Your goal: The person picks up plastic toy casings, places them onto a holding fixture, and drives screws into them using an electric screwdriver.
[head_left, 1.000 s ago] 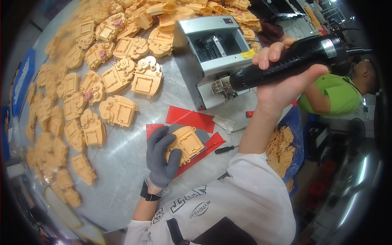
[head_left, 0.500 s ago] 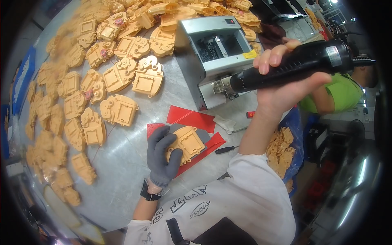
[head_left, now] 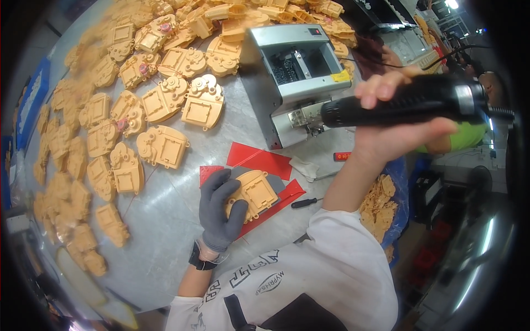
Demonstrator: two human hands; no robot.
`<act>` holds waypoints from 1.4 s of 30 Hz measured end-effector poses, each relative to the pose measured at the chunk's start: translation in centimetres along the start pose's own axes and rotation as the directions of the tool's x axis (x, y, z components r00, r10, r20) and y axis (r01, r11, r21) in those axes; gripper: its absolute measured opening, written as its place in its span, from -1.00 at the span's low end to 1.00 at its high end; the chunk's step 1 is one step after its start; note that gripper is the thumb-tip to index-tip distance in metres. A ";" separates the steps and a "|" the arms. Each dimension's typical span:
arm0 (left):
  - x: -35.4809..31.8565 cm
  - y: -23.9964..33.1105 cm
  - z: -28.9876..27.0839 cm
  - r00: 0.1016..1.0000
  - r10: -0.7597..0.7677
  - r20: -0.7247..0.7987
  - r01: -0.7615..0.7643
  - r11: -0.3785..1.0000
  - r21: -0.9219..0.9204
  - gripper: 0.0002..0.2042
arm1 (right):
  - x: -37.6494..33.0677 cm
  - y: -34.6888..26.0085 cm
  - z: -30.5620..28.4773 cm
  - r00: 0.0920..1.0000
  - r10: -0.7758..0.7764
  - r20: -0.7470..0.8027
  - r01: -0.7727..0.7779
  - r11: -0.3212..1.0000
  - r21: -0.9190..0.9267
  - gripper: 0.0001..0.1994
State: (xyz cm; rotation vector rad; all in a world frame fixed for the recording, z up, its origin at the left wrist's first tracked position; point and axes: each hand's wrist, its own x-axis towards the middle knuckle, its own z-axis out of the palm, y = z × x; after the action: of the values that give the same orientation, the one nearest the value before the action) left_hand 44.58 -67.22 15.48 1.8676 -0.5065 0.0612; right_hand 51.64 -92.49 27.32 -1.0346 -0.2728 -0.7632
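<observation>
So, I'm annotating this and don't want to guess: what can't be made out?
Head view: the power driver's tip, too small to tell where it meets the feeder.
Head view: the left end of the held part, covered by the left hand.
Head view: much of the co-worker, behind the right hand and power driver.
Head view: details of the far-left parts, blurred.

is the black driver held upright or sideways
Sideways: the right hand grips the black driver, its long body spanning across toward the silver machine.
</observation>
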 end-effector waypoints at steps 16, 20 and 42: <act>-3.1 0.5 -3.9 0.996 0.014 -0.089 -0.012 1.000 0.023 -0.62 | -6.6 -3.1 0.6 0.997 -0.028 -0.079 0.018 0.993 -0.115 -0.03; -4.3 -0.2 -2.8 0.997 -0.044 -0.056 0.044 0.999 -0.003 -0.63 | -4.3 -2.0 -2.1 0.936 -0.083 -0.342 -0.023 0.956 -0.292 -0.14; -3.6 -0.4 -3.3 0.998 -0.033 -0.052 0.032 0.999 -0.016 -0.64 | -4.2 -2.2 0.6 0.977 -0.191 -0.097 0.142 0.916 -0.376 -0.05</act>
State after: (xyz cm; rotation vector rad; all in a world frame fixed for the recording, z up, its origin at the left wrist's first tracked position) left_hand 42.17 -63.03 15.25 1.8538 -0.4397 0.0839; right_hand 47.22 -90.71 26.83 -1.3185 -0.1049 -1.0612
